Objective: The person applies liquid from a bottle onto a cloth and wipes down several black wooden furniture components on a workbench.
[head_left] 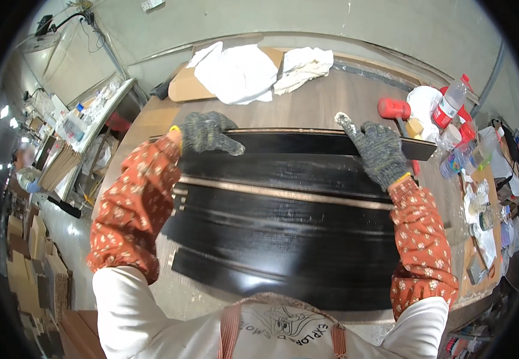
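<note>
While the grey-knit-gloved left hand [207, 133] and matching right hand [380, 151] have fingers closed on that long, glossy black strip [292, 143] at twelve o'clock, one lopsided grip could honestly tip it and scuff the shiny black slats [283, 226] toward six.

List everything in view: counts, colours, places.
far board: one, black, at both hands
other boards: several, black, nearer the person
table: one, brown, beneath boards
cloths: at least two, white, far edge
cardboard: one, brown, under cloths
mallet: one, red, table's right
bottles: at least two, clear, right side
workbench: one, pale, left background
cardboard stacks: several, brown, lower left
co-worker: one, colours blurred, far left
left fingers: one gloved set, grey, far board's left
right fingers: one gloved set, grey, far board's right
</note>
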